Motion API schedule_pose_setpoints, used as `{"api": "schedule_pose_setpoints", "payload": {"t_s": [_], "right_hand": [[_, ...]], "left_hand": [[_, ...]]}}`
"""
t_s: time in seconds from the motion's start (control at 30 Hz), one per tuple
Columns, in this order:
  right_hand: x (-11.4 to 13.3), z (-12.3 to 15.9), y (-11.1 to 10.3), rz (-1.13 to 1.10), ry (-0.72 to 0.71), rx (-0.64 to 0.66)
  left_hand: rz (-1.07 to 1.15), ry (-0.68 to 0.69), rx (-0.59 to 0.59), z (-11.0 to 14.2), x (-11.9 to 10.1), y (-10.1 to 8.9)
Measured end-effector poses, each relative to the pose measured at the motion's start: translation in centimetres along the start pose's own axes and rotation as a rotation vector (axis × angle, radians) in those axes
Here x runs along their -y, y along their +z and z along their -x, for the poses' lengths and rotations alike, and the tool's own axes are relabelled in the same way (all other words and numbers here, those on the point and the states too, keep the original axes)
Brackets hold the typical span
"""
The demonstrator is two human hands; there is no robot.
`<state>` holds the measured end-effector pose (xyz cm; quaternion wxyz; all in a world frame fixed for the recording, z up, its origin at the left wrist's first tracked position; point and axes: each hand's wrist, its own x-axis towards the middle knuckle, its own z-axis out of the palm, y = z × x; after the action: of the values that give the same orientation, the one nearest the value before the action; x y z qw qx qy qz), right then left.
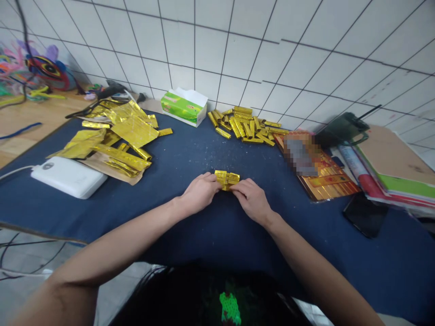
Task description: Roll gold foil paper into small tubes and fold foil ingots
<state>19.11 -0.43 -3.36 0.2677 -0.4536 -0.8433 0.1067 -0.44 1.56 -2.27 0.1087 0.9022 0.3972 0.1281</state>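
Note:
Between my two hands, at the middle of the blue-covered table, is a small folded piece of gold foil paper [227, 177]. My left hand [201, 192] pinches its left end with the fingers closed. On the other side my right hand [251, 197] grips the lower right corner between thumb and fingers. The piece shows creases and a raised band across it; its underside is hidden. Beyond it lies a heap of small gold foil rolls [243, 124] against the wall. To the left, loose gold foil sheets [134, 131] and strips are piled up.
A green tissue box [185, 106] stands by the tiled wall. A white power bank [70, 176] with a cable lies left. On the right are an orange-gold printed packet [329, 181], a black phone [365, 213], a dark mug [345, 129] and stacked books [397, 154].

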Motion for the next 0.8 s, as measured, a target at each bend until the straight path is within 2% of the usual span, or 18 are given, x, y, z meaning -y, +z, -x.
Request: {"api": "schedule_pose_setpoints", "payload": {"t_s": [0.2, 0.53, 0.8], "right_hand": [[-0.1, -0.4, -0.2, 0.014, 0.131, 0.058], [-0.3, -0.7, 0.4, 0.144, 0.172, 0.085], [-0.1, -0.9, 0.0, 0.089, 0.225, 0.122]], "left_hand": [[0.131, -0.121, 0.006, -0.6, 0.4, 0.0], [-0.027, -0.153, 0.017, -1.1, 0.4, 0.2], [0.031, -0.249, 0.037, -1.3, 0.5, 0.3]]}}
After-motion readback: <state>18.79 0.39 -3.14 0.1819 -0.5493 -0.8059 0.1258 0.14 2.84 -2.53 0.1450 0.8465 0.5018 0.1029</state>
